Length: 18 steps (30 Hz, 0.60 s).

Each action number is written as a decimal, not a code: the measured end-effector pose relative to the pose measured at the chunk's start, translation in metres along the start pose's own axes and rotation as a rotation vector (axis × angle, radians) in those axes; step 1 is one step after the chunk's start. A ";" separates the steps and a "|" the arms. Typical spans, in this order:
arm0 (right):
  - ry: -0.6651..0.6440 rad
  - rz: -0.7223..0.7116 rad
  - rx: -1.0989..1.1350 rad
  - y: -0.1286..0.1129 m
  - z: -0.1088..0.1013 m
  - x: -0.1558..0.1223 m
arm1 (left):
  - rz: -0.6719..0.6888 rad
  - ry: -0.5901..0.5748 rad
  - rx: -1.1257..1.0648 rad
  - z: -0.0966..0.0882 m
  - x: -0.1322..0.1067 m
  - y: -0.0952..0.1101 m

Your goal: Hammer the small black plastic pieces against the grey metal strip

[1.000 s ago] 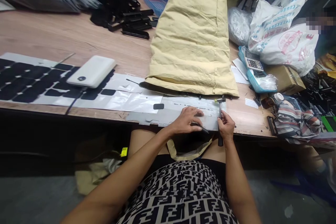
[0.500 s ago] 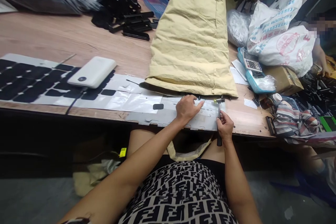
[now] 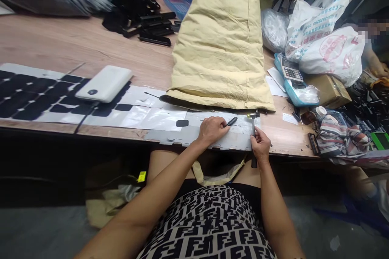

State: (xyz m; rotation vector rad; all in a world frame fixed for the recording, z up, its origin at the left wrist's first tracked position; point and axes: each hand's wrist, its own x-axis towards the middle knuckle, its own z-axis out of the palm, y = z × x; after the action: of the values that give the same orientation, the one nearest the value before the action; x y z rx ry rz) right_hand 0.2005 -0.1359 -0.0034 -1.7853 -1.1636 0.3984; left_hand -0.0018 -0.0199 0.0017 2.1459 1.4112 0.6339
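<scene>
My left hand (image 3: 212, 130) is closed round a thin black rod-like tool (image 3: 230, 122), whose tip points right over a long grey metal strip (image 3: 182, 135) lying along the table's front edge. My right hand (image 3: 260, 145) grips the black handle of a small hammer (image 3: 253, 121), its metal head resting near the strip's right end. A clear plastic sheet (image 3: 152, 115) and a small black pad (image 3: 182, 123) lie on the strip to the left of my hands.
A big tan padded sack (image 3: 223, 40) stands just behind the strip. A white power bank (image 3: 105, 83) rests on a sheet of black pads (image 3: 33, 95) at left. Black parts (image 3: 142, 12), baskets, plastic bags (image 3: 322, 36), a calculator (image 3: 291, 72) and a cardboard box crowd the back and right.
My left hand moved forward from the strip's near edge, then drew back slightly, and the black tool now shows pointing right. The right hand and hammer stayed almost still.
</scene>
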 end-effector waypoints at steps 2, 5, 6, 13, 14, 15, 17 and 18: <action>0.002 0.005 -0.001 -0.001 0.000 0.000 | 0.028 0.024 -0.016 0.001 -0.005 0.001; 0.001 0.021 -0.005 -0.003 0.000 0.000 | 0.069 0.050 -0.041 0.007 -0.002 0.006; -0.001 0.024 -0.005 -0.004 0.000 0.001 | 0.086 0.044 -0.044 0.009 0.000 0.008; -0.019 -0.005 -0.058 -0.004 -0.002 0.002 | 0.120 0.018 -0.085 0.018 0.010 0.003; -0.020 -0.022 -0.070 -0.004 -0.002 0.002 | 0.121 0.016 -0.088 0.018 0.011 0.002; -0.025 -0.047 -0.084 -0.006 -0.003 0.002 | 0.121 0.016 -0.089 0.018 0.011 0.001; -0.043 -0.123 -0.122 -0.010 -0.005 0.000 | 0.121 0.011 -0.089 0.019 0.011 0.000; -0.052 -0.172 -0.145 -0.012 -0.005 -0.002 | 0.121 0.009 -0.087 0.019 0.011 0.000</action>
State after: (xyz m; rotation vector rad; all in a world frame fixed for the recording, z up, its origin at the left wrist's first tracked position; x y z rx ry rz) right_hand 0.1966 -0.1391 0.0093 -1.7892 -1.4015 0.2658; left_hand 0.0140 -0.0125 -0.0112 2.1742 1.2416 0.7366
